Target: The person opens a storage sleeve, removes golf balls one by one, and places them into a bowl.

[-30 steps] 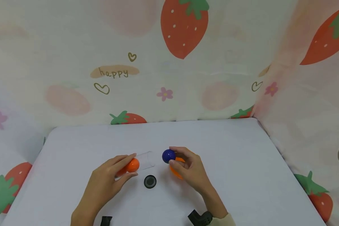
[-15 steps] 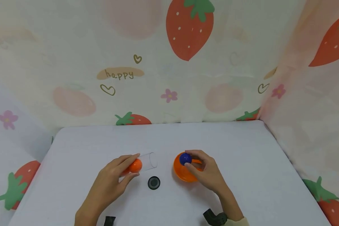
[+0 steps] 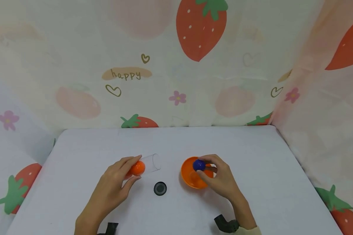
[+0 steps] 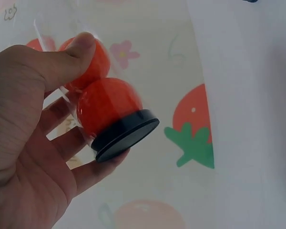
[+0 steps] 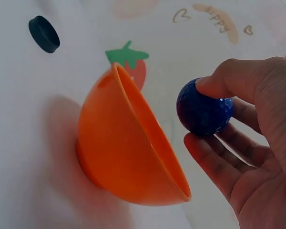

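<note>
My left hand (image 3: 116,182) grips a clear tube (image 3: 151,164) whose free end points right. Inside it sit two orange balls, the nearer one (image 4: 109,102) resting against a black cap (image 4: 126,136) that closes that end. Between the thumb and fingers of my right hand (image 3: 223,178) a dark blue golf ball (image 5: 204,107) is pinched. It hangs just above an orange bowl (image 5: 119,143), apart from the rim. On the table between the hands lies a loose black cap (image 3: 160,188), hollow side up.
A white-covered table (image 3: 91,147) carries everything. Behind and beside it hangs a cloth (image 3: 194,78) printed with strawberries. The table's far edge meets this cloth.
My right hand has moved right with the blue golf ball, from beside the bowl to above it. The left hand still holds the tube in nearly the same place.
</note>
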{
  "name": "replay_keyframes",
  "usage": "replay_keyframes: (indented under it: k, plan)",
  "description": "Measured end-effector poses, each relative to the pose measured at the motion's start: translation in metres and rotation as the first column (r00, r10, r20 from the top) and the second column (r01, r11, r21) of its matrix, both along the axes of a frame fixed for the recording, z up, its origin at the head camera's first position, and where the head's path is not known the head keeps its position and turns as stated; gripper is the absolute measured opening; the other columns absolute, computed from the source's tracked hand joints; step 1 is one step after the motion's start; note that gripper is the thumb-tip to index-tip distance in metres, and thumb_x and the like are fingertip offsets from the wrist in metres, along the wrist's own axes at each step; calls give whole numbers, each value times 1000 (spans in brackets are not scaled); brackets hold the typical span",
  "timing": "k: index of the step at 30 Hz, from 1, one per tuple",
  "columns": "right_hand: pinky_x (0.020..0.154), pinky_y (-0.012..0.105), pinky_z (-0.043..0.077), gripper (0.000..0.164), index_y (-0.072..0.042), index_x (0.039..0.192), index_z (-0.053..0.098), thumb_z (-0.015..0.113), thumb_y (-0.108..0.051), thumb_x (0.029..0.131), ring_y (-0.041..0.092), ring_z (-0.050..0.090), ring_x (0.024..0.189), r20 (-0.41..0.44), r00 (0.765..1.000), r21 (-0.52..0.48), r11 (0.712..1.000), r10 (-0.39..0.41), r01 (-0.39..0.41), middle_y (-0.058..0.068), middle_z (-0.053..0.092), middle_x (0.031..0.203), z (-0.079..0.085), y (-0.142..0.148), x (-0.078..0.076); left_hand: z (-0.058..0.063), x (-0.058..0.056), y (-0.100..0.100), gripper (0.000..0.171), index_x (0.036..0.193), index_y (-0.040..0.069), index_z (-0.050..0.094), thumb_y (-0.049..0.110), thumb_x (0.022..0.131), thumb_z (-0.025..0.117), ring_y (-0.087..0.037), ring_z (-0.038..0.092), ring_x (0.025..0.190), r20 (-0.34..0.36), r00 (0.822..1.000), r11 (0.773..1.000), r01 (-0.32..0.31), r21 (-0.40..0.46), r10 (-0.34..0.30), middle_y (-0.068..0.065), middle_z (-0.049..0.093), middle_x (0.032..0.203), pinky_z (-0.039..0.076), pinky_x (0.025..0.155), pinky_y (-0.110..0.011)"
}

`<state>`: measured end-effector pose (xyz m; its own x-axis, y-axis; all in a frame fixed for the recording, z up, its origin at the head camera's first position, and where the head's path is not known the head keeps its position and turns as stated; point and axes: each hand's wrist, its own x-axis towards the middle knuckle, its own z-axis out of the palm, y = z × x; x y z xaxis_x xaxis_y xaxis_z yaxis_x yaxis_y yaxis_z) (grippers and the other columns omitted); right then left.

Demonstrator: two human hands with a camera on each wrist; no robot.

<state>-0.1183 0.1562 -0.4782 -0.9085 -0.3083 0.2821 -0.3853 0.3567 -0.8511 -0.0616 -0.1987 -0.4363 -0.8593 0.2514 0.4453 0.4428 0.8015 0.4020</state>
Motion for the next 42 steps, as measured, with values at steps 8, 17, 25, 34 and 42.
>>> replay_keyframes:
  k: [8,17,25,34,42]
  plan:
    - [94,40,65,45,-9,127,64,84,-1,87,24,70,114,-73,997,147,988,-28,39,7,65,124,-1,-2,-2,1,-2,0,63,142,17,68,17,83,91,-25,72,114,-12,1000,1000,-7,3,7,-1,74,129,61,95,-51]
    - [97,38,63,44,-8,129,66,83,-3,89,23,70,115,-69,997,228,972,-41,56,8,65,126,-2,-6,-1,0,1,0,63,141,19,69,21,82,92,-25,73,114,13,999,1000,-29,-12,29,-2,75,128,62,95,-50]
    - [104,48,60,50,-8,135,66,85,-8,89,26,68,122,-191,978,243,962,-80,126,8,68,131,-1,-8,1,0,0,1,64,141,19,69,23,81,93,-25,74,113,23,999,1000,-23,-16,24,-3,76,127,63,95,-49]
    - [100,42,60,41,-7,129,68,83,-8,91,28,67,117,-206,976,175,979,-68,105,8,69,127,3,-11,4,-1,2,3,64,142,18,68,27,83,92,-25,74,114,43,999,1000,-23,-13,24,-1,76,128,63,96,-50]
    - [102,36,60,38,-9,129,70,81,-8,92,26,68,118,-190,980,104,992,-56,77,4,69,128,6,-18,7,-1,0,6,63,142,25,68,29,83,91,-21,72,113,45,999,1000,-15,-21,16,2,75,128,63,95,-48]
